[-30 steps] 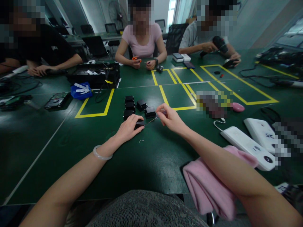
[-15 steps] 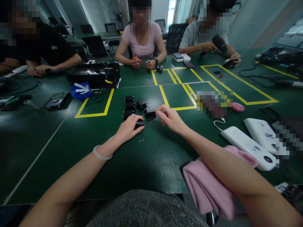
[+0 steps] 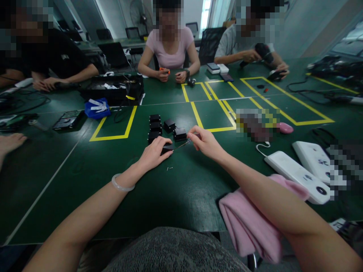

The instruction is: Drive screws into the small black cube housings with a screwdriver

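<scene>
My left hand (image 3: 154,153) is closed around a small black block (image 3: 167,148) that looks like a servo motor, pressing it against the table. My right hand (image 3: 204,141) pinches a thin metal rod-like tool (image 3: 180,145), whose tip meets the right end of that block. The fingers hide the tool's rear part, so its exact kind does not show. Just beyond my hands stand several more black blocks (image 3: 155,125), some in a column and a shiny-topped one (image 3: 179,133) close to my right fingertips. Small screws (image 3: 169,168) lie on the table nearer to me.
Yellow tape (image 3: 113,138) marks rectangles on the green table (image 3: 170,204). White power banks (image 3: 297,175) and a pink cloth (image 3: 249,219) are at right. A blue bundle (image 3: 97,108) and a hard drive (image 3: 68,120) sit left. Co-workers sit opposite; another person's hand (image 3: 13,143) rests at far left.
Another person's hand has come into view at the left edge. My hands, the block and the tool stay in nearly the same place.
</scene>
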A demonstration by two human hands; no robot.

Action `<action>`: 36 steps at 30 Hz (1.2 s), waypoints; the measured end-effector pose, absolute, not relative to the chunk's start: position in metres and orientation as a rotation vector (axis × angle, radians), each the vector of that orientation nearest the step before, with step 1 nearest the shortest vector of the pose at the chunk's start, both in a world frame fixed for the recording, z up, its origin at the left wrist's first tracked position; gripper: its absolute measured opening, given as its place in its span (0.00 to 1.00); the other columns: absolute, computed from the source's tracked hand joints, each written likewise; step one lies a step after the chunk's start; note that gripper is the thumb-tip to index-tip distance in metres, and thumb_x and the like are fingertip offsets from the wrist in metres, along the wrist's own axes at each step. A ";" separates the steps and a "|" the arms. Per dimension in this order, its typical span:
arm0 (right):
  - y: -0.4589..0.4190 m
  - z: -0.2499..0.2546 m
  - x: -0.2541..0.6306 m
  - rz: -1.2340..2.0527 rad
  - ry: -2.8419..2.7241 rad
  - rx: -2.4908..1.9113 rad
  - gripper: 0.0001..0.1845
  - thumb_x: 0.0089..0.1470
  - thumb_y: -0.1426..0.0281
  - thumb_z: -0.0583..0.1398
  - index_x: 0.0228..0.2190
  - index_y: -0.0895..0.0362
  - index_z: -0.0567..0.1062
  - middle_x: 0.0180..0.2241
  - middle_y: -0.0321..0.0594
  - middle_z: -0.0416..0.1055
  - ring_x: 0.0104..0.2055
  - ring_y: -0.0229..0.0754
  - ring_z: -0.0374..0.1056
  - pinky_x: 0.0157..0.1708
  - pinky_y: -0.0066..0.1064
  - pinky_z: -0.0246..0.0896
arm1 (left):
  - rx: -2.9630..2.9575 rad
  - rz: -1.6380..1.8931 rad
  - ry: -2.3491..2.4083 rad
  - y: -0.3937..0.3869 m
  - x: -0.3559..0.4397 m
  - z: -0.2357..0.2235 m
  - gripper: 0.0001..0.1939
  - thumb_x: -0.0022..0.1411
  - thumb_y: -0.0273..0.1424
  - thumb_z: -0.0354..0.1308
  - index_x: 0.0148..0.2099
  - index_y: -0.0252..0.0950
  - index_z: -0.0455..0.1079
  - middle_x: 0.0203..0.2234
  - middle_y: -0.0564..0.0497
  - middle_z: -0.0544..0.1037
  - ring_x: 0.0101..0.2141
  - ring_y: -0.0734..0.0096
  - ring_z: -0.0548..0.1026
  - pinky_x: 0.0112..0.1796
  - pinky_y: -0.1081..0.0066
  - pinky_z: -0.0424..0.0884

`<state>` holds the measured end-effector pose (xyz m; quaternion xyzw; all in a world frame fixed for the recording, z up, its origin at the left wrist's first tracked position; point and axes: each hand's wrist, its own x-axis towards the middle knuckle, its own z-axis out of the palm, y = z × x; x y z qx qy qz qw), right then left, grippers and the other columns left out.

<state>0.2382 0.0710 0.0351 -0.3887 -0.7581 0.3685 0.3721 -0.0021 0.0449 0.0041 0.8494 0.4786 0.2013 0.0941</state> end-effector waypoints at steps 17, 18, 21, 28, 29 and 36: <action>0.070 0.035 0.238 0.934 -1.939 -0.896 0.03 0.63 0.68 0.53 0.37 0.55 0.64 0.19 0.25 0.59 0.17 0.31 0.58 0.21 0.25 0.52 | 2.531 0.606 1.425 0.045 -0.002 0.005 0.15 0.67 0.34 0.57 0.54 0.40 0.62 0.48 0.46 0.71 0.48 0.57 0.72 0.44 0.59 0.73; 0.070 0.035 0.237 0.928 -1.945 -0.901 0.04 0.63 0.68 0.53 0.37 0.55 0.64 0.19 0.25 0.60 0.17 0.31 0.58 0.21 0.25 0.52 | 2.531 0.610 1.423 0.044 -0.002 0.004 0.15 0.67 0.33 0.57 0.54 0.40 0.62 0.48 0.46 0.71 0.48 0.57 0.72 0.44 0.59 0.74; 0.068 0.037 0.237 0.904 -1.978 -0.937 0.10 0.64 0.64 0.54 0.32 0.55 0.65 0.18 0.26 0.59 0.17 0.30 0.56 0.21 0.26 0.50 | 2.528 0.607 1.430 0.044 -0.002 0.004 0.15 0.67 0.34 0.57 0.54 0.40 0.62 0.48 0.46 0.71 0.48 0.57 0.72 0.43 0.59 0.74; 0.068 0.036 0.238 0.901 -1.984 -0.891 0.05 0.64 0.67 0.52 0.38 0.55 0.64 0.19 0.25 0.60 0.17 0.31 0.58 0.22 0.26 0.52 | 2.533 0.610 1.423 0.045 -0.002 0.004 0.15 0.67 0.34 0.56 0.54 0.40 0.62 0.48 0.46 0.71 0.48 0.57 0.72 0.43 0.59 0.74; 0.068 0.036 0.238 0.901 -1.984 -0.888 0.04 0.64 0.67 0.52 0.38 0.55 0.64 0.19 0.25 0.60 0.17 0.31 0.58 0.23 0.26 0.52 | 2.534 0.612 1.422 0.045 -0.002 0.004 0.15 0.67 0.34 0.56 0.54 0.40 0.62 0.48 0.46 0.71 0.48 0.57 0.72 0.43 0.59 0.74; 0.068 0.039 0.238 0.904 -1.993 -0.947 0.11 0.64 0.63 0.53 0.31 0.55 0.65 0.17 0.26 0.58 0.17 0.31 0.56 0.21 0.26 0.49 | 2.531 0.637 1.407 0.046 -0.003 0.002 0.15 0.66 0.33 0.57 0.53 0.40 0.62 0.47 0.46 0.71 0.48 0.57 0.72 0.45 0.58 0.73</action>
